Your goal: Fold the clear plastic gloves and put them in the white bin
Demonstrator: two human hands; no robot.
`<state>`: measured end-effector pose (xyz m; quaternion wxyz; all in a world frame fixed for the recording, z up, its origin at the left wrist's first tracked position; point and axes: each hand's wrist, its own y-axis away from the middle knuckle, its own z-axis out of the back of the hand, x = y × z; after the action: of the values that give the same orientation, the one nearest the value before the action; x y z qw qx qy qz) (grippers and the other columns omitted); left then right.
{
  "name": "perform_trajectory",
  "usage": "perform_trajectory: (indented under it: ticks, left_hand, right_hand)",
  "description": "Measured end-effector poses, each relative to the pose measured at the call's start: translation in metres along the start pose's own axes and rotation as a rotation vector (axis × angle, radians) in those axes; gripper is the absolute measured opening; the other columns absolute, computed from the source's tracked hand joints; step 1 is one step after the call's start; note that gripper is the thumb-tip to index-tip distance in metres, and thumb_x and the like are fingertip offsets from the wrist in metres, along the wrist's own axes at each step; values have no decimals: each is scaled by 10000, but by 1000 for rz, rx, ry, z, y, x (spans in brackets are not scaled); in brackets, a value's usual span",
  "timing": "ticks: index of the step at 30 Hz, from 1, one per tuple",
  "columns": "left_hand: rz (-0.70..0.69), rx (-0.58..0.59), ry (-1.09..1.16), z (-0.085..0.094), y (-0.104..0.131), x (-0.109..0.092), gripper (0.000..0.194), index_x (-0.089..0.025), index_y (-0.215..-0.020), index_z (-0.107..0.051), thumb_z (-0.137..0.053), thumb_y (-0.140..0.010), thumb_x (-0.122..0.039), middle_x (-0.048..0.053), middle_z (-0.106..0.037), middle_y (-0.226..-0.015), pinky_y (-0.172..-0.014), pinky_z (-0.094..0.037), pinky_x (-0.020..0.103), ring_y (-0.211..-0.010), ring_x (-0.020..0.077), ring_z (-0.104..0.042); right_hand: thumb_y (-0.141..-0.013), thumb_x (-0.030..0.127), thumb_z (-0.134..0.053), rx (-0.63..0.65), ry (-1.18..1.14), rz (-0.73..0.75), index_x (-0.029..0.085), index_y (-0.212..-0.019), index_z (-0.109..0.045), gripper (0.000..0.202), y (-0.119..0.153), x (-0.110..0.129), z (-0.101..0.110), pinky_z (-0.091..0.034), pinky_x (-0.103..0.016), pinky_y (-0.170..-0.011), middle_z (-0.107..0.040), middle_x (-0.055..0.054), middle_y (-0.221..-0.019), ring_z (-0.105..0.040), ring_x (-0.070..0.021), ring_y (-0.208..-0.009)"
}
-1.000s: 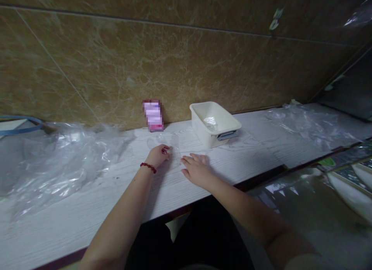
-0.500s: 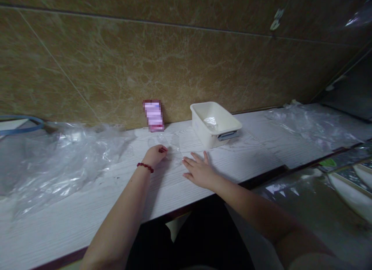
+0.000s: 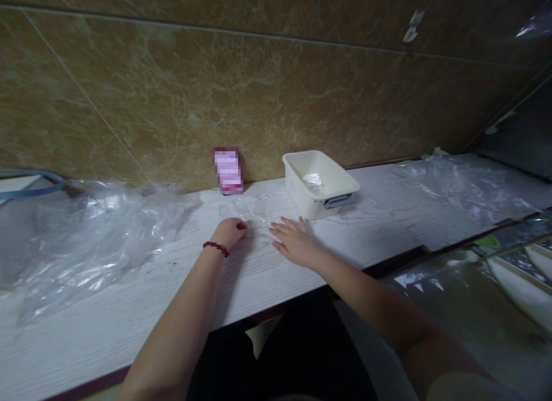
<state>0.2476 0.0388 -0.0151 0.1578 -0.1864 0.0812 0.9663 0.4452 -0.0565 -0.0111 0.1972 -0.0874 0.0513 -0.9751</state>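
In the head view, the thin clear plastic lies on the white desk near the middle of the frame, flat or almost flat. It is so see-through that its edges are hard to find, and I can't tell if it is one piece or more.

The left hand, with a red string of beads at its wrist, is at the plastic's lower left. Its fingers are curled in with just a small gap. I can't tell if they pinch the plastic. The right hand is at the lower right of the plastic, with its fingers spread wide and held low by the desk.

The plastic looks very light and floppy. It is probably slippery, and it may crease or stick to the desk. A good place to hold it seems to be a corner or edge, with a soft pinch, while a flat hand keeps the other side down.

Right of center, behind the right hand, sits a white box with some shiny clear plastic in it.
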Motion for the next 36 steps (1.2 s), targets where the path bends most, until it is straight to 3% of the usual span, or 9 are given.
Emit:
perform_trajectory:
  ticks: [6, 15, 18, 22, 25, 28, 32, 36]
  left_hand:
    - [-23, -18, -26, -2, -2, 3, 238, -195, -814, -662, -466, -684, -230, 41, -670, -838, -718, -430, 252, -789, 178, -589]
    - [-42, -66, -82, 0, 1, 0, 286, -169, -914, -640, -446, -726, -261, 77, -652, -886, -760, -427, 280, -820, 197, -575]
    - [-166, -129, -163, 0, 3, -9, 328, -141, -1003, -597, -415, -758, -260, 110, -611, -986, -820, -406, 294, -911, 204, -547]
    - [-398, -53, -255, -14, 10, -20, 352, -151, -1089, -537, -349, -806, -245, 107, -540, -1144, -913, -346, 348, -1057, 211, -474]
    - [-416, -42, -307, -31, 17, -18, 428, -147, -1228, -404, -296, -839, -290, 116, -396, -1298, -974, -240, 461, -1201, 251, -322]
    - [-421, -32, -323, -39, 22, -9, 502, -137, -1294, -301, -236, -856, -374, 131, -297, -1355, -972, -221, 490, -1244, 270, -238]
    - [-425, -82, -306, -28, 15, 6, 522, -161, -1312, -265, -197, -858, -409, 117, -254, -1377, -988, -213, 445, -1261, 247, -200]
    - [-286, -119, -344, -8, -9, 23, 493, -159, -1296, -298, -187, -861, -362, 114, -302, -1357, -995, -178, 463, -1256, 246, -215]
  right_hand:
    - [-866, 291, -278, 18, -53, -60, 279, -1202, -421, 365, -26, -2, -11, -114, -503, -996, -412, 5, -1287, -256, -157, -1225]
    - [-846, 383, -300, 48, -15, -74, 303, -1247, -347, 412, -26, -7, -21, -105, -564, -965, -362, 22, -1321, -212, -192, -1241]
    - [-842, 398, -305, 47, -14, -65, 301, -1245, -350, 417, -26, -8, -20, -100, -581, -957, -356, 21, -1324, -201, -203, -1245]
    - [-840, 404, -307, 64, 23, -56, 279, -1250, -351, 431, -25, -6, -17, -84, -603, -948, -356, 2, -1325, -175, -221, -1252]
    - [-843, 418, -291, 73, 63, -56, 274, -1275, -315, 456, -23, -5, -16, -77, -608, -947, -340, -8, -1335, -153, -237, -1258]
    - [-849, 423, -266, 60, 82, -46, 275, -1289, -286, 465, -21, -3, -16, -72, -616, -944, -319, -4, -1347, -160, -244, -1255]
    - [-851, 425, -251, 85, 97, -56, 269, -1300, -268, 476, -18, -2, -16, -65, -607, -949, -289, -15, -1362, -147, -251, -1260]
    - [-847, 434, -259, 92, 89, -65, 267, -1311, -246, 493, -17, -2, -17, -64, -600, -954, -262, -15, -1374, -142, -251, -1262]
